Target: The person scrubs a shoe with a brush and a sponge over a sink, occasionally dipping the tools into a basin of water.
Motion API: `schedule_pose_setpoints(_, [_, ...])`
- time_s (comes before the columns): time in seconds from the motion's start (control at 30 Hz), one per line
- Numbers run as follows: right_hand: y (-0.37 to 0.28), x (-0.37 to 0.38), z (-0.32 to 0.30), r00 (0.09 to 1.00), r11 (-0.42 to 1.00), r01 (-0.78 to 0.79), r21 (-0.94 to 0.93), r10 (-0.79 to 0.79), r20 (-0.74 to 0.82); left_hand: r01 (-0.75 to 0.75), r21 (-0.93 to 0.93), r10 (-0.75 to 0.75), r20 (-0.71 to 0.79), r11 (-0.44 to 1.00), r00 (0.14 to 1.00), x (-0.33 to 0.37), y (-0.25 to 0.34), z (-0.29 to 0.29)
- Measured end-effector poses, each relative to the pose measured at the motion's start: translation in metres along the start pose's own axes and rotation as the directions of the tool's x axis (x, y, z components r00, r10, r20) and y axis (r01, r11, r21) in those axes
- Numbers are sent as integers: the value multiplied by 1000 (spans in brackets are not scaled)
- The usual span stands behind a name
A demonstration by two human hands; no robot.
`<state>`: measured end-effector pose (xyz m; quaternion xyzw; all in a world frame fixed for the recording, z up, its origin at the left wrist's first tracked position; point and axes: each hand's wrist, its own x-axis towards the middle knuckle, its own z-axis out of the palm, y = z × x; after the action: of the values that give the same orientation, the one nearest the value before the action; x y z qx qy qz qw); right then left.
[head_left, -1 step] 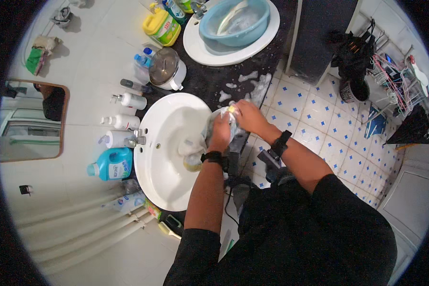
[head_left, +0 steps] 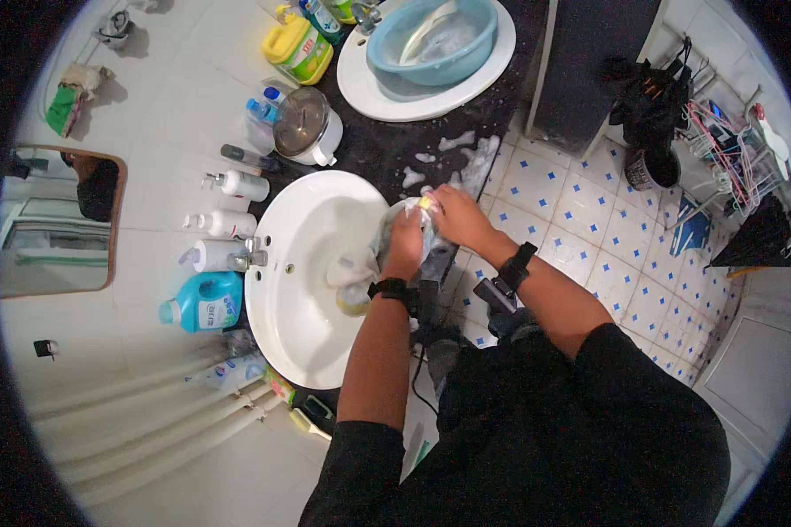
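Over the near right rim of the white washbasin [head_left: 321, 369], my left hand [head_left: 402, 244] is closed on a wet, pale grey cloth [head_left: 385, 239]. Some pale, wet fabric [head_left: 354, 266] lies in the basin below, along with something yellowish [head_left: 353, 300]; whether it joins the held cloth is unclear. My right hand [head_left: 460, 216] meets the left at the counter's edge, its fingers pinched round a small yellow block [head_left: 425, 203] pressed to the cloth. The block looks like soap, but is too small to be sure. My palms and part of the cloth are hidden.
Soap suds [head_left: 479, 162] streak the dark counter [head_left: 369, 145]. Beyond, a blue tub [head_left: 439, 70] sits in a second basin [head_left: 387, 110]. A lidded pot [head_left: 309, 127], pump bottles [head_left: 240, 186] and a turquoise detergent jug [head_left: 213, 301] line the wall. A tap [head_left: 250, 256] reaches over the near basin.
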<state>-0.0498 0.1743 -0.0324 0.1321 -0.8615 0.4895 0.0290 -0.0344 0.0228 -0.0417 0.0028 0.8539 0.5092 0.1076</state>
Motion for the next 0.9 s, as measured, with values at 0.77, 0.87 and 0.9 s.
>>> schedule_pose_setpoints(0.77, [-17,23,0,991,984,-119,-134,125,40,107,-42,-107,9,993,994,8,15,5])
schedule_pose_setpoints(0.87, [-28,20,-3,987,984,-112,-135,126,98,195,-89,-195,6,977,981,11,-4,5])
schedule_pose_setpoints(0.9, [-29,16,-3,987,984,-125,-129,136,82,245,-199,-248,8,949,969,12,-11,6])
